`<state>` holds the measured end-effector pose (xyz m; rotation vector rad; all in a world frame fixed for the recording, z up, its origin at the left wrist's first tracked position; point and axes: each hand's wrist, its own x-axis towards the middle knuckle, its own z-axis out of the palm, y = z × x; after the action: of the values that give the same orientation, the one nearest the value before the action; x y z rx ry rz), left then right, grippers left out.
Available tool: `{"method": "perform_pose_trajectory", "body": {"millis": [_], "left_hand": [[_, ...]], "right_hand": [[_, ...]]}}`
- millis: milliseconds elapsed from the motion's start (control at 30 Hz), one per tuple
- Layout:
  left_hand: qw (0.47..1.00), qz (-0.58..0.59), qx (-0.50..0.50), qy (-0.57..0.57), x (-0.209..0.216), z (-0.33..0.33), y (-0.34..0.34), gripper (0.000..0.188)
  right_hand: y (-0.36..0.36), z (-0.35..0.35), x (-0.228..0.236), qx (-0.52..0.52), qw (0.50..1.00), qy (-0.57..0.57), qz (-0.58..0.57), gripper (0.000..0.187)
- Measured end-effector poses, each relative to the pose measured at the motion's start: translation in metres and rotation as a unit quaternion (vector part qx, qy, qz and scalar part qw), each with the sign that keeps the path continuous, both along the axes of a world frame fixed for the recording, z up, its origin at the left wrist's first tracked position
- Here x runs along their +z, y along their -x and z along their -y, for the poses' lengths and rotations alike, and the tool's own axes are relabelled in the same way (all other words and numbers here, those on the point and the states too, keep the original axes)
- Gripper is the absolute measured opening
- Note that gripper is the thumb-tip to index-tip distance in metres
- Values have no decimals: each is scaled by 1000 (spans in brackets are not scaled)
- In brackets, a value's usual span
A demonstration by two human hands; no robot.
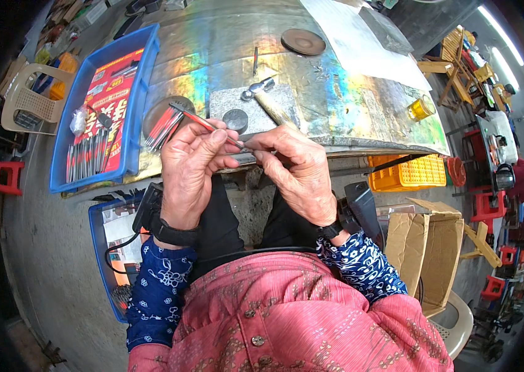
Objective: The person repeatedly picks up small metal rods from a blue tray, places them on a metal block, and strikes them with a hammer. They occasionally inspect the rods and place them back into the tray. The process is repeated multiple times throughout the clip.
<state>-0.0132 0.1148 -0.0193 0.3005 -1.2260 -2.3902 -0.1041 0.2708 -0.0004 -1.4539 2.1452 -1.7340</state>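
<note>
A slim red-and-black rod (203, 121), shaped like a pen, slants across my left hand (191, 162), its dark end up and to the left. The thumb and fingers of that hand are closed around it. At the rod's greyish lower end, the fingertips of my right hand (296, 170) are pinched together; the exact tip is hidden between them. Beyond the hands, a hammer (271, 106) with a wooden handle lies on a grey stone slab (221, 100), beside a round dark metal block (234, 120). More red-and-black rods (166, 127) rest on a brown round dish (150, 116), left of my left hand.
A blue tray (145, 93) holds similar rods at the table's left. Farther back are a round brown lid (303, 41) and a thin dark tool (255, 61). A glass of yellow liquid (422, 108) stands near the right edge. Below are a yellow crate (407, 173) and a cardboard box (405, 243).
</note>
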Motion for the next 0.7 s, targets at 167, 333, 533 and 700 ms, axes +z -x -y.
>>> {"method": "perform_pose_trajectory", "body": {"millis": [167, 333, 533, 700], "left_hand": [[999, -6, -4, -39, -1, -4, -5, 18], [999, -4, -1, -45, -3, -6, -7, 19], [999, -7, 2, -53, -6, -6, -9, 19], [998, -4, -3, -57, -9, -6, -10, 19]], "right_hand": [[-12, 5, 0, -9, 997, 9, 74, 17], [-16, 7, 2, -8, 997, 20, 71, 18], [-18, 7, 0, -19, 997, 11, 69, 18], [-18, 7, -5, -18, 995, 11, 93, 18]]}}
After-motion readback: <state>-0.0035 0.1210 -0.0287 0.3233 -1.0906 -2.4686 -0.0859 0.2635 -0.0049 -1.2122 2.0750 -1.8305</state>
